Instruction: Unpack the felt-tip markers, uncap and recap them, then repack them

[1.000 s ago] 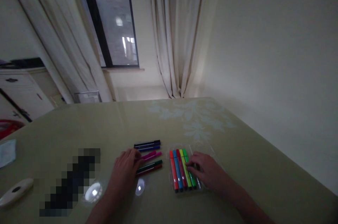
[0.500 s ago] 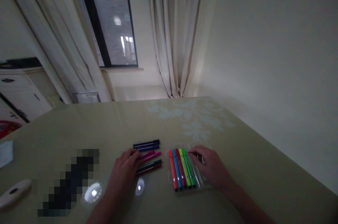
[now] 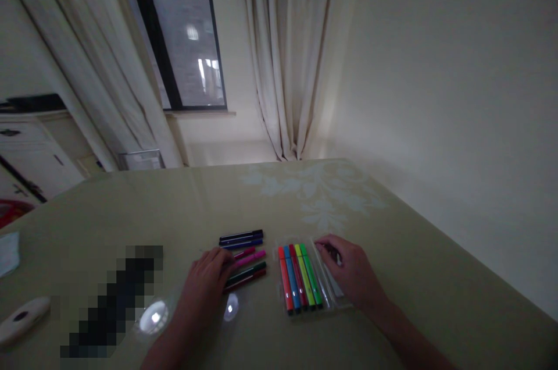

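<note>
While the left hand [image 3: 209,270] lies over the left ends of the loose felt-tip pens, the transparent pen case [image 3: 330,298] sits to its right, between the two hands. From that hand's fingertips the crimson pen [image 3: 244,253] and pink pen [image 3: 253,258] point rightward to the case, with the black pen [image 3: 241,237] and blue pen [image 3: 242,244] beyond, the dark green pen [image 3: 250,273] and dark red pen [image 3: 246,281] nearer. Their long axes run crosswise; the orange, blue, red, yellow and green markers [image 3: 306,280] in the case run lengthwise, toward the table's far edge. The right hand [image 3: 349,265], nearer the case, bends its fingers at its right part. Whether either hand grips anything, I cannot tell.

The olive-toned table [image 3: 174,213] carries a white oval object [image 3: 26,319] toward its left side and a pale floral pattern [image 3: 322,184] by the far right corner. Behind stand, in order, a white cabinet [image 3: 32,149], a curtain [image 3: 87,38], a dark-framed window [image 3: 178,27], a second curtain [image 3: 292,38] and a plain wall [image 3: 457,96].
</note>
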### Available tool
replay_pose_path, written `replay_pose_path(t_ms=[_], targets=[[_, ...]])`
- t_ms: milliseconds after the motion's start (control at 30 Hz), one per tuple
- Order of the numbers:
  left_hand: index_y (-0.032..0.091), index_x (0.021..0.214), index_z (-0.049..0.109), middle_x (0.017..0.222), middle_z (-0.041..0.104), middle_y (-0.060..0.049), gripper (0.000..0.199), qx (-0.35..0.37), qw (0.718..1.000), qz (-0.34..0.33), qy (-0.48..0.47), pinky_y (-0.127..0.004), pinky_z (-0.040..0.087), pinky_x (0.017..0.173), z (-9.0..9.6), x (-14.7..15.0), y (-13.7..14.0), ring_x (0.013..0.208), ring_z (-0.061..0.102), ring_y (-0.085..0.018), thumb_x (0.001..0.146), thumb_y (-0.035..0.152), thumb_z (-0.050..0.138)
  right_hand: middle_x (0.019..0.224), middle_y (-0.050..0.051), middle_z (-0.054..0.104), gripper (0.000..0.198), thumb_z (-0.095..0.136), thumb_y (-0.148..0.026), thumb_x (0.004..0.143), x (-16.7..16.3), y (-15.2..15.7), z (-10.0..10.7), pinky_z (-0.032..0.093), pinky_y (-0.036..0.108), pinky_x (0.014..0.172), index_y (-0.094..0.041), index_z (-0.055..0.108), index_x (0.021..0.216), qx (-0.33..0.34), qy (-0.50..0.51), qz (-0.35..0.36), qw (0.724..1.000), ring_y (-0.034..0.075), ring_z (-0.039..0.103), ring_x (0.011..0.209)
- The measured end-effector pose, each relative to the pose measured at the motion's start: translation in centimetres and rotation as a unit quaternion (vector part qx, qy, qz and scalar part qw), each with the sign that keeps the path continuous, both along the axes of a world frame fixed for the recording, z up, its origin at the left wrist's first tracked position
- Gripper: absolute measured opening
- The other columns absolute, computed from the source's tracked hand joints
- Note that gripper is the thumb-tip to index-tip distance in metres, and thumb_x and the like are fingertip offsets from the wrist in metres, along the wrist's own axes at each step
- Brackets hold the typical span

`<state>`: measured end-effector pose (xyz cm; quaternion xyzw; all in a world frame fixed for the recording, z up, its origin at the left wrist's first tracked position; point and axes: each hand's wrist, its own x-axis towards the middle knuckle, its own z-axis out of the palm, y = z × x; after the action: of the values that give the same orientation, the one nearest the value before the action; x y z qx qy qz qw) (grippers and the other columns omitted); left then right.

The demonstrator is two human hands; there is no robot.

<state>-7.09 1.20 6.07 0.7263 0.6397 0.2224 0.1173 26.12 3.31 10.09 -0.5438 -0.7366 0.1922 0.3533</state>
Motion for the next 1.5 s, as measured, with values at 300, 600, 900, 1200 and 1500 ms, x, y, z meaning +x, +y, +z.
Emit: replay_pose_path(t_ms=[300,600,900,1200,1500], targets=[[0.023,0.102,0.067,0.105,0.075,-0.01,0.028,0.036,0.997,0.04,-0.053,-0.045,0.05,0.092,0.8,1.1,-0.3,0.1,0.067,-0.03,0.101,0.032,0.04,0.083,0.004,0.074,0.025,0.055,-0.035,0.097,-0.9,-0.7,0.0,0.046,0.03,0.067,-0.02,0.075,0.097,-0.031,0.013,0.039,0.999,0.019,0.064,0.072],[0.024,0.102,0.07,0.098,0.078,-0.005,0.024,-0.033,0.929,-0.08,-0.36,-0.032,0.059,0.081,0.6,8.6,-3.8,0.089,0.074,-0.022,0.096,0.046,0.061,0.093,0.004,0.076,0.031,0.065,-0.049,0.096,-4.8,-3.2,-0.4,0.052,0.032,0.08,-0.021,0.077,0.101,-0.183,0.256,0.135,0.94,0.023,0.069,0.089],[0.027,0.125,0.071,0.108,0.08,-0.006,0.039,-0.083,0.92,-0.123,-0.364,-0.029,0.059,0.082,0.1,9.4,-4.7,0.089,0.074,-0.021,0.099,0.05,0.053,0.092,0.005,0.076,0.033,0.078,-0.051,0.086,-5.3,-3.2,-1.3,0.055,0.036,0.086,-0.02,0.076,0.097,-0.207,0.346,0.11,0.909,0.025,0.072,0.092],[0.027,0.126,0.071,0.105,0.08,-0.006,0.041,-0.136,0.907,-0.164,-0.364,-0.028,0.057,0.082,0.3,9.6,-4.9,0.092,0.074,-0.022,0.1,0.051,0.051,0.094,0.005,0.076,0.039,0.081,-0.054,0.081,-5.1,-2.8,-1.1,0.056,0.036,0.085,-0.02,0.073,0.098,-0.227,0.365,0.106,0.897,0.024,0.07,0.091],[0.027,0.118,0.074,0.109,0.078,-0.006,0.033,-0.15,0.9,-0.195,-0.359,-0.03,0.054,0.092,0.2,9.9,-5.0,0.103,0.071,-0.024,0.1,0.046,0.054,0.079,0.001,0.07,0.039,0.087,-0.051,0.075,-4.1,-1.9,-1.6,0.054,0.03,0.072,-0.019,0.069,0.089,-0.22,0.379,0.093,0.894,0.019,0.066,0.077]])
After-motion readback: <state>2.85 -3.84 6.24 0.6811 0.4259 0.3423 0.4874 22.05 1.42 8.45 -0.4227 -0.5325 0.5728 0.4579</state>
